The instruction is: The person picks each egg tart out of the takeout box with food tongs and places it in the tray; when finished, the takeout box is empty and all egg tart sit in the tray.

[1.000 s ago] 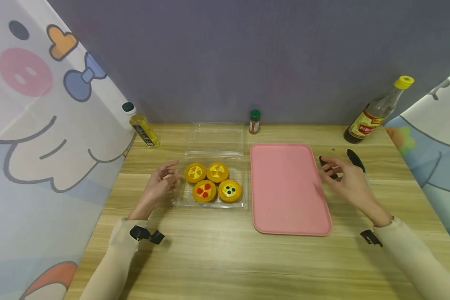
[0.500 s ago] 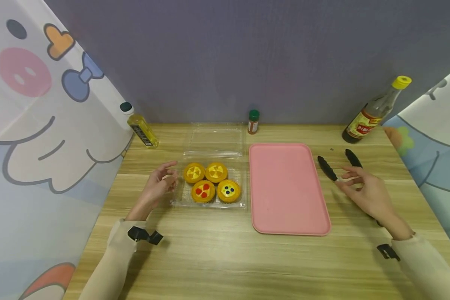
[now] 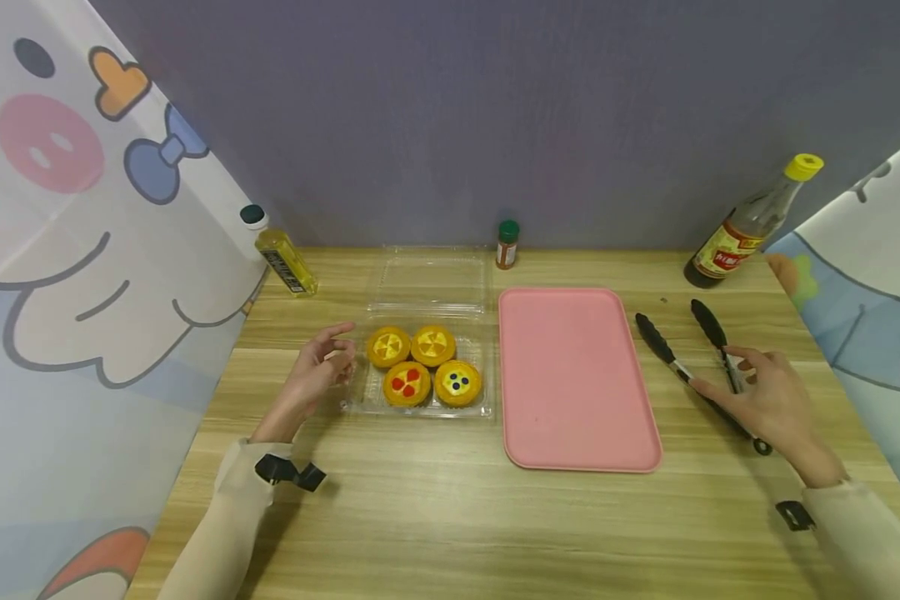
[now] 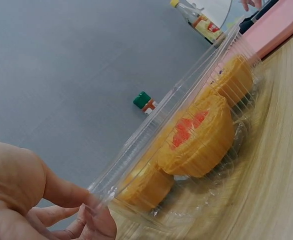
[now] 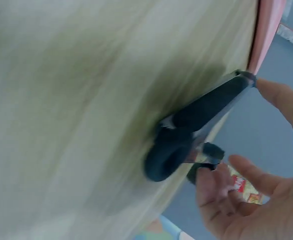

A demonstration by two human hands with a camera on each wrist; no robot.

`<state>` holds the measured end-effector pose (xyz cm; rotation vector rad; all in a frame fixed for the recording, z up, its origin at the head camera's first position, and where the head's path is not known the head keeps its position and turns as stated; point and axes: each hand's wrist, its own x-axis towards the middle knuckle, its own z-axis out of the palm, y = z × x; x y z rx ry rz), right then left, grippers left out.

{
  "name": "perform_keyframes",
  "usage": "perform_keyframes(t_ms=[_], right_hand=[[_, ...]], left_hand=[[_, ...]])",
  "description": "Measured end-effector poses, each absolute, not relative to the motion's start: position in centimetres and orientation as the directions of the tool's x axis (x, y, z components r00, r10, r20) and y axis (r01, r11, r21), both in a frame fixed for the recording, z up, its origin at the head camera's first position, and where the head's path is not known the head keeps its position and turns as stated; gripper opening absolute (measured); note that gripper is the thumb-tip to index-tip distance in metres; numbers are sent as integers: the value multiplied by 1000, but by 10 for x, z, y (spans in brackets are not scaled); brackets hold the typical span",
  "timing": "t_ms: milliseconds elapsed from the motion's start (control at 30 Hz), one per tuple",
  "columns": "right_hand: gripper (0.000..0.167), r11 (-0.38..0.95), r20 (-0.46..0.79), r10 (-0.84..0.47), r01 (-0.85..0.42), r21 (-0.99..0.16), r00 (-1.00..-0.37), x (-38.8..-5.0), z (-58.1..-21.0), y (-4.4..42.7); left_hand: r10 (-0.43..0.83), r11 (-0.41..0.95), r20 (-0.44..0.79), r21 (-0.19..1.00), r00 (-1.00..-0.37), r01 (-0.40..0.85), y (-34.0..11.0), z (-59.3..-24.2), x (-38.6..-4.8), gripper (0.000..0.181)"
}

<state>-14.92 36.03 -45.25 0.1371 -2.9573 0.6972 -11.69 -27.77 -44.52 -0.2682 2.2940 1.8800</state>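
On the table, a clear plastic clamshell box (image 3: pixel 476 333) lies with its lid folded back, and several egg tarts (image 3: pixel 407 383) sit in it. One tart has red pieces on top, another dark blue dots. At the box's left edge my left hand (image 3: pixel 315 371) pinches the rim between thumb and fingers, as the left wrist view shows. Black-and-silver tongs (image 3: pixel 654 337) lie spread apart right of the pink tray. Over them my right hand (image 3: pixel 772 404) is spread, thumb by one arm and fingers by the other; firm contact is hard to judge in the right wrist view.
Between box and tongs lies the pink tray (image 3: pixel 577 379). Along the back stand an oil bottle (image 3: pixel 288 262) at left, a green-capped spice jar (image 3: pixel 507 246), and a yellow-capped sauce bottle (image 3: pixel 735 237) at right. A grey wall rises behind.
My right hand has drawn back rightward and toward the near side, from the tongs' far tips to their middle, with fingers spreading. The tongs and my left hand have stayed in place.
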Motion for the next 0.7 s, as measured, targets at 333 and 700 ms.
perform_keyframes(t_ms=[333,700], right_hand=[[109,920,-75,-29,2,-391,-997,-150,-455,366],[122,927,-135,-1,50,-371,-991,-156,-458,363]], left_hand=[[-34,181,-232,955,-972,-234,-278,-446,-117,52],[-23,180,-222,958,-975,-223,-277,-446,-117,53]])
